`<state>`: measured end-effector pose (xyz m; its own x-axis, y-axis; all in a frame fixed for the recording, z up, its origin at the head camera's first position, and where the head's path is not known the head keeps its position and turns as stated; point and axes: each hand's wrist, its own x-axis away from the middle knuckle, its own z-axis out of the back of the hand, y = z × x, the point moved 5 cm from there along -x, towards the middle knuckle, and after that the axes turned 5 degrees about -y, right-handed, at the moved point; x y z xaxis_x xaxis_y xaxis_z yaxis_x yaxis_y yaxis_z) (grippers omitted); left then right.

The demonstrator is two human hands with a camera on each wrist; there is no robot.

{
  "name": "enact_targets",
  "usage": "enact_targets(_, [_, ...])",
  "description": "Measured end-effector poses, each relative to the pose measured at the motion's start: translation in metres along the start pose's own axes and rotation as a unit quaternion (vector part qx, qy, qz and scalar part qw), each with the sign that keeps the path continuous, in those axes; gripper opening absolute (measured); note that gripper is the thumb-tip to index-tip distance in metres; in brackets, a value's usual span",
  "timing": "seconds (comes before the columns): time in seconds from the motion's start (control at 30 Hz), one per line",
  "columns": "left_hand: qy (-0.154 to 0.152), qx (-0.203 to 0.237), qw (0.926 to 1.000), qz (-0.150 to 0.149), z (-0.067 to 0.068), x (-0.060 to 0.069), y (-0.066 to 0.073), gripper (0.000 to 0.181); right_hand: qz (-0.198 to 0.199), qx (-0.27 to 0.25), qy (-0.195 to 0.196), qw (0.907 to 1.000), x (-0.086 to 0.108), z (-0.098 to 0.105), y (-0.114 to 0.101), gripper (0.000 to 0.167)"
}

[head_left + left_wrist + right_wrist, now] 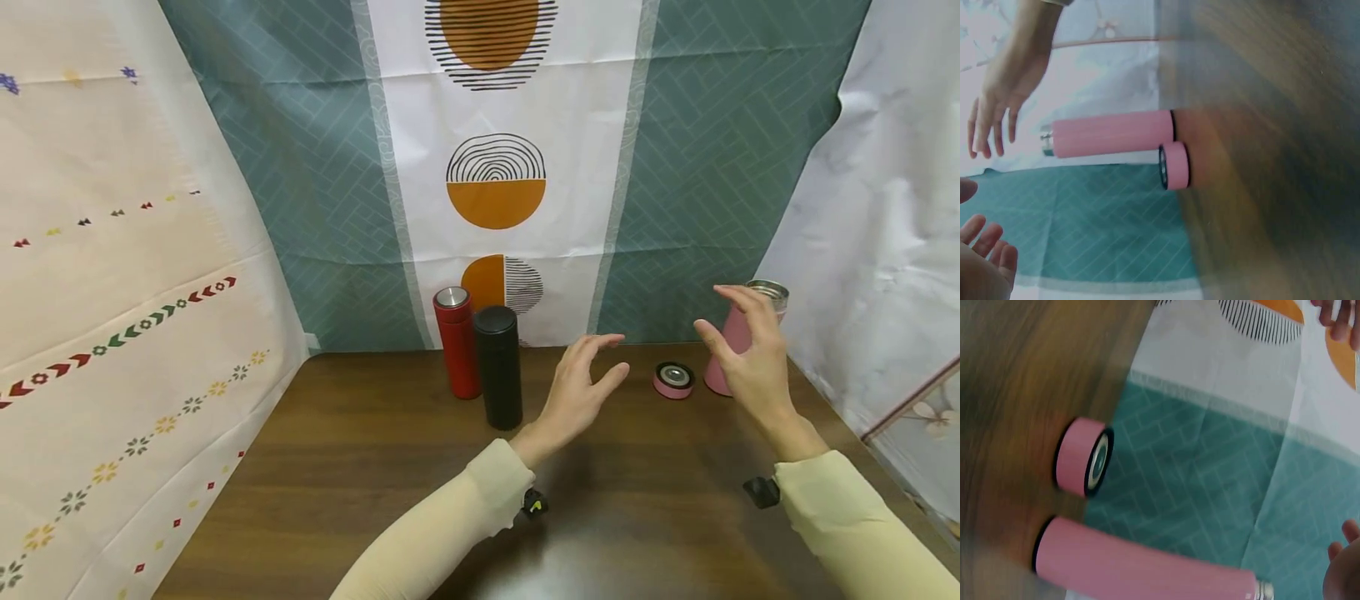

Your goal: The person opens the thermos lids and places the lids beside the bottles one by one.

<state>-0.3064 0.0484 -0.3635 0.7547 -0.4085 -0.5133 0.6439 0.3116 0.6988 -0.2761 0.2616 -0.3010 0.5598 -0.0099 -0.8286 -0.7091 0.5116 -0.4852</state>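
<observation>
A pink thermos flask [738,337] stands upright at the table's back right, its steel mouth bare. Beside it on the left lies its pink screw lid [672,381], inner side up. My right hand [753,362] hovers in front of the flask, fingers and thumb spread apart; contact with it does not show. My left hand [573,392] hangs above the table between the lid and a black thermos flask [498,367], thumb and fingers apart, holding nothing. In the left wrist view, the pink flask [1113,133] and lid [1175,165] stand beyond both hands.
A red thermos flask [456,342] with a steel-topped lid stands just behind and left of the black one. Patterned cloth [322,167] hangs along the back edge of the wooden table [360,500], with pale cloths [112,333] at both sides.
</observation>
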Motion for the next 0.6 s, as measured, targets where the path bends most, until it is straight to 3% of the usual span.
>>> enact_targets(0.23, [0.02, -0.025, 0.9993, -0.016, 0.037, 0.015, 0.006, 0.04, 0.022, -0.015, -0.018, 0.9995, 0.004, -0.025, -0.015, 0.052])
enact_targets(0.47, [0.062, -0.04, 0.9968, -0.031, 0.071, 0.031, 0.002, 0.037, 0.009, -0.021, -0.053, 0.9983, 0.011, -0.054, 0.01, 0.063])
enact_targets(0.6, [0.087, -0.03, 0.9948, -0.042, 0.085, 0.042, 0.002, 0.036, 0.014, -0.035, -0.072, 0.9967, 0.015, -0.066, 0.011, 0.065])
